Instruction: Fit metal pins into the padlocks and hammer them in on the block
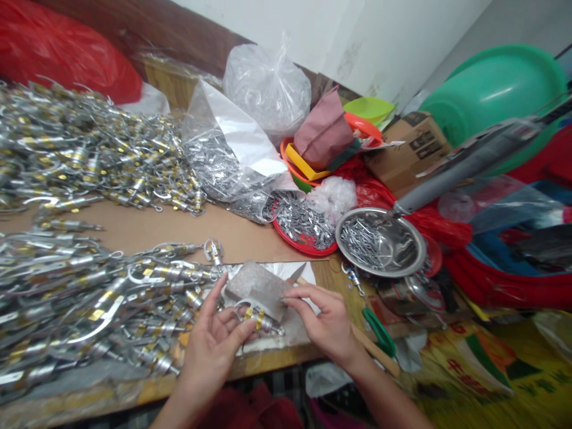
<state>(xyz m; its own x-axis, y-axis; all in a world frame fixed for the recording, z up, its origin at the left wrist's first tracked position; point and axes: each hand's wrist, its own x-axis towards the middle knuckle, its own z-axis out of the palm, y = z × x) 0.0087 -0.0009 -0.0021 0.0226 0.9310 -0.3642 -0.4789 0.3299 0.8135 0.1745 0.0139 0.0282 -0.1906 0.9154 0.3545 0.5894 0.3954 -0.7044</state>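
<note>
My left hand grips a small silver metal fitting with a yellow band and a curved lever, thumb on its near side and index finger raised. Close to its right, my right hand has thumb and index finger pinched together; what sits between the tips is too small to make out. Behind the fitting lies a grey metal block on a white sheet. A pointed blade shows past my right fingers, and a wooden handle emerges beneath my right wrist. Many similar fittings lie heaped by my left hand.
A steel bowl of metal pins and a red tray of small metal pieces stand beyond my right hand. A grey tool slants over the bowl. Another heap of fittings fills the back left. A green handle lies at right.
</note>
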